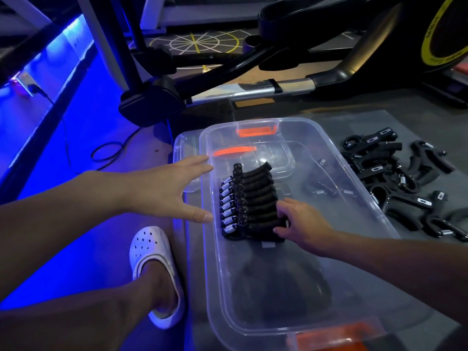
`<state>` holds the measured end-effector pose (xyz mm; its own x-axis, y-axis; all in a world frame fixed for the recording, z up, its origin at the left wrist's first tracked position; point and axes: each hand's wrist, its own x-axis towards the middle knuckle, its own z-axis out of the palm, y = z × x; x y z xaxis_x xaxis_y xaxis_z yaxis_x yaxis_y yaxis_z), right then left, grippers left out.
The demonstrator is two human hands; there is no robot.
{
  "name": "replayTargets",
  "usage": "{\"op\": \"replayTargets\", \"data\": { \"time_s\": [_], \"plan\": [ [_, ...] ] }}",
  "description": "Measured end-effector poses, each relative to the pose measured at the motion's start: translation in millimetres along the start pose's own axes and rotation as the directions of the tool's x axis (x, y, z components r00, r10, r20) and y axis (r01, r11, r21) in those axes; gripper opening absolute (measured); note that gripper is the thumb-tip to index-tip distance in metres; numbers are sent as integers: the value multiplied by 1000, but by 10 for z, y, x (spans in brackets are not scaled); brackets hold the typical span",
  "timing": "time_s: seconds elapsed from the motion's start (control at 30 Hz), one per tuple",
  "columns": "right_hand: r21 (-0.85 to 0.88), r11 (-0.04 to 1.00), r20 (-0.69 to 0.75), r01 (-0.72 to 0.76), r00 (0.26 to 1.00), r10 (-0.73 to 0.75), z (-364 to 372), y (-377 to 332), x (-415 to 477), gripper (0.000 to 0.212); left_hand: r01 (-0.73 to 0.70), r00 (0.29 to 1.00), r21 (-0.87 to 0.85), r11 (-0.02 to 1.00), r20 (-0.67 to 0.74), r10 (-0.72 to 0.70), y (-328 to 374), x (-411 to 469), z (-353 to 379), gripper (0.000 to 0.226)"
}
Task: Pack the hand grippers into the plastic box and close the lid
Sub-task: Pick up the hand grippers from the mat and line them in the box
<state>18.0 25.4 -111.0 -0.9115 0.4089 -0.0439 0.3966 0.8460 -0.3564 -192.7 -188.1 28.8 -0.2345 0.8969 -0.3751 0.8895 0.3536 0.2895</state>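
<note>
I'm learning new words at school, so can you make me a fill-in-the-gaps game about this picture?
The row of black hand grippers with silver springs stands inside the clear plastic ____.
The clog shoe beside it is ____.
The latch at its far end is ____.
The row is held by the person's ____.
Missing words: box; white; orange; right hand.

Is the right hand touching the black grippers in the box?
Touching. The head view shows the right hand curling its fingers onto the row of grippers, no gap.
</note>
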Motion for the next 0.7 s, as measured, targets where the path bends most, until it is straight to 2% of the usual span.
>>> {"op": "replayTargets", "data": {
  "time_s": [0.57, 0.7],
  "plan": [
    [37, 997, 28, -69, 997, 68, 1, -6, 26, 38, -14, 1000, 7, 1000, -14, 14, -1, 18, -8, 130],
    [26, 995, 58, -100, 993, 99, -20, -19, 27, 40, 13, 1000, 21, 1000, 2, -13, 33, 21, -34, 123]
  ]
}}
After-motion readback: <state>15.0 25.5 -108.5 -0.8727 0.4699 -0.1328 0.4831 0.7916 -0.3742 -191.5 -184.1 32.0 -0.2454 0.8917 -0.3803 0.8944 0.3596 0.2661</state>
